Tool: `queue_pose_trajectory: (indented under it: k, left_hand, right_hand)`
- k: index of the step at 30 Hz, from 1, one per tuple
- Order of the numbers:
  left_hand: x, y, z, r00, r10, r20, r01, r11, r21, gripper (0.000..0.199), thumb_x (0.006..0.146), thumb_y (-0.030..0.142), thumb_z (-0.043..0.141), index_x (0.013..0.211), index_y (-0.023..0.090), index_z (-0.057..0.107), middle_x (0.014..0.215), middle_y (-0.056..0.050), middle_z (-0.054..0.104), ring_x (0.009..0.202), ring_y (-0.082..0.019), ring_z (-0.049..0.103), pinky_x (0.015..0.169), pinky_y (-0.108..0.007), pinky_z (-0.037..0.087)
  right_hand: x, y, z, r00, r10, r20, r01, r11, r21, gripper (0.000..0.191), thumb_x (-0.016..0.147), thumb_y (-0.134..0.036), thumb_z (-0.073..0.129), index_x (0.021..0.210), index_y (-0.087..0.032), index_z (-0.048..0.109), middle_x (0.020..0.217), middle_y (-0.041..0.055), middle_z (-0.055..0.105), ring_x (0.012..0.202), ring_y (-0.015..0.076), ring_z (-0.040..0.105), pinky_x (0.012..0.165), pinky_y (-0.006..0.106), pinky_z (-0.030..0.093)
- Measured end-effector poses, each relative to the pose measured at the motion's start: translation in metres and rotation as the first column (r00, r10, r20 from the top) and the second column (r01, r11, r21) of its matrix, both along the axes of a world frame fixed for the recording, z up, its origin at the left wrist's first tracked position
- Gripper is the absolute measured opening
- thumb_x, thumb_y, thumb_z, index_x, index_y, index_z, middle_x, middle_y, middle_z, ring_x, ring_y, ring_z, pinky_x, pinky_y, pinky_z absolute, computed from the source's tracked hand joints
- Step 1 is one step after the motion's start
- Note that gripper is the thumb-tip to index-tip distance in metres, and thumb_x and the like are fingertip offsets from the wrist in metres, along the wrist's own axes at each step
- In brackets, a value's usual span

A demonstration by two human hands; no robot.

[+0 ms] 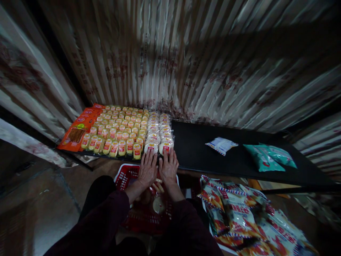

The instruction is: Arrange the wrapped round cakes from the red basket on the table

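My left hand (pixel 148 167) lies with its fingers stretched forward against the front white round packaged cake (pixel 151 146) of one row. Beside it, my right hand (pixel 169 168) rests its extended fingers on the front cake (pixel 165 145) of the neighbouring row. Neither hand is wrapped around anything. Both cake rows run back along a black shelf (pixel 191 151). To their left stand many small yellow packaged cakes (pixel 121 129) in rows. Under my forearms sits a red basket (pixel 123 176) with a few round packaged cakes (pixel 159 205) inside, partly hidden by my arms.
Orange snack packets (pixel 76 134) lie at the shelf's left end. Further right are a white-blue packet (pixel 221 145) and teal packets (pixel 262 157). A white-rimmed container of chip-like bags (pixel 238 213) stands at lower right. A pleated printed sheet (pixel 183 64) hangs behind the shelf.
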State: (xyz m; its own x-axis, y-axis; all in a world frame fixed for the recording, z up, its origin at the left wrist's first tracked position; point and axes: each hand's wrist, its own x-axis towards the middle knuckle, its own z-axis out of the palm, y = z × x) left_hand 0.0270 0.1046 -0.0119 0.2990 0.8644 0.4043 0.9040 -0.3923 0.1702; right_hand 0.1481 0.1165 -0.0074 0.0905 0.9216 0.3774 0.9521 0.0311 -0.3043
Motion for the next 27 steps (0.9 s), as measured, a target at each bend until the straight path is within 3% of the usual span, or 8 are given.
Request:
queue_pose_trajectory:
  k: [14,27]
  left_hand:
    - [0.004,0.003,-0.006,0.999,0.014,0.038,-0.016,0.999,0.046,0.058,0.086,0.019,0.043,0.143,0.009,0.032,0.154,-0.017,0.023,0.144,-0.028,0.011,0.114,-0.049,0.020]
    - [0.000,-0.007,-0.017,1.000,-0.016,0.013,0.016,0.998,0.053,0.060,0.085,0.019,0.047,0.144,0.016,0.033,0.154,-0.015,0.023,0.144,-0.028,0.010,0.114,-0.052,0.018]
  right_hand:
    - [0.004,0.005,-0.006,1.000,0.013,0.015,-0.014,0.999,0.039,0.048,0.094,-0.034,0.034,0.140,-0.021,0.040,0.153,0.0144,0.027,0.139,0.0290,0.023,0.102,0.047,0.033]
    - [0.008,0.000,-0.007,0.997,0.082,0.000,-0.082,0.992,0.100,0.048,0.094,-0.031,0.035,0.142,-0.025,0.036,0.157,0.0093,0.014,0.143,0.0290,0.014,0.106,0.049,0.031]
